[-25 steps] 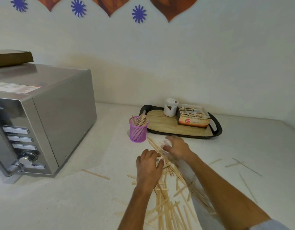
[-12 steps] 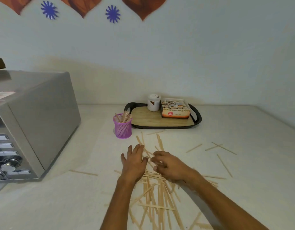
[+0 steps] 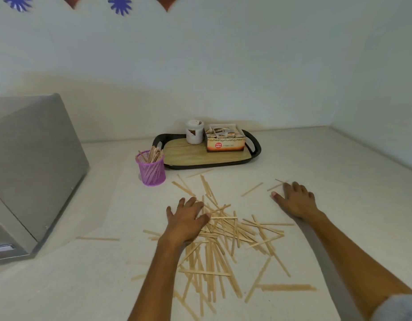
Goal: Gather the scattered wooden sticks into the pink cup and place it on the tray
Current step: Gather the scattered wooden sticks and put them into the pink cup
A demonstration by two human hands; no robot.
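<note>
The left hand lies flat, fingers spread, on the pile of thin pale wooden sticks. At three o'clock, the right hand rests flat, grasping nothing. The pink mesh cup, part-filled, stands at eleven o'clock, just beside the black-rimmed wooden tray.

- A pale wall runs behind the white counter, meeting a side wall at the right corner.
- Blue paper flowers and brown cut-out shapes hang along the top.
- A steel oven sits at left.
- Light is soft and even.
</note>
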